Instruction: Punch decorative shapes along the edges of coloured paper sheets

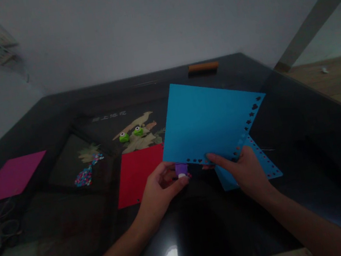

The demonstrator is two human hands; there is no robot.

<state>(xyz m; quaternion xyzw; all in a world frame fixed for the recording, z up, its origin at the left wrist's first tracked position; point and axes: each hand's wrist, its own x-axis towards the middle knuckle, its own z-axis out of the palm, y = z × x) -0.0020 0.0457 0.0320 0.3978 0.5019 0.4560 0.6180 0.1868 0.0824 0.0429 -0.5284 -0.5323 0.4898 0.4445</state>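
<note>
My left hand (162, 184) is closed round a small purple and white craft punch (181, 169), which sits at the lower left edge of a blue sheet of paper (207, 118). Pinched near its lower edge, the sheet is held up off the table by my right hand (240, 169). Small flower- and star-shaped holes run along its lower and right edges. Beneath my right hand lies another blue sheet (229, 179) with punched borders. A red sheet (138, 171) rests on the table behind my left hand.
On the black table (288, 127), a pile of coloured confetti (84, 177) lies left, near a magenta sheet (13, 177) and scissors (2, 226). Two green frog-eye pieces (123, 137) sit further back. An orange-brown roll (203, 67) lies by the wall.
</note>
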